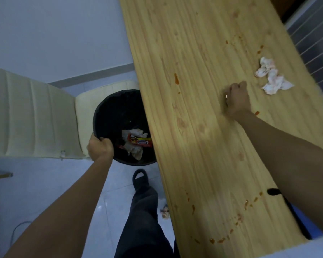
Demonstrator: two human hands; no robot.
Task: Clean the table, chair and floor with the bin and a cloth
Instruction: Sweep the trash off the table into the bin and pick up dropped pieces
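- Floor point(45, 183) at my feet is pale tile. One tissue scrap point(165, 211) lies by the table's left edge, just past my slipper point(140, 180), not picked up yet.
- Table point(203, 146), near end: an arc of red sauce spots point(220, 240), unwiped. No cloth in view.
- Left hand point(100, 148) grips the bin point(104, 112) by its near rim, fingers curled over into it. The bin sits tight to the table's left edge and is partly hidden under it. The chair point(35, 112) seat is directly behind.
- Bin already holds tissues and a red wrapper point(140, 141), so I'd say pickup is partly done and wiping hasn't started.
- Right hand point(237, 98) is on the tabletop halfway along, fingers curled under and blurred. Can't tell if anything is in it.
- Stained tissue wad point(270, 77) lies just beyond that hand, not touching it. A sauce streak point(176, 79) is to its left, with more spots farther up.
- Room: the left edge drops straight to the bin, a good sweep path. There's open floor left of my leg. The right edge is tight, with a wire rack point(315, 53) alongside.
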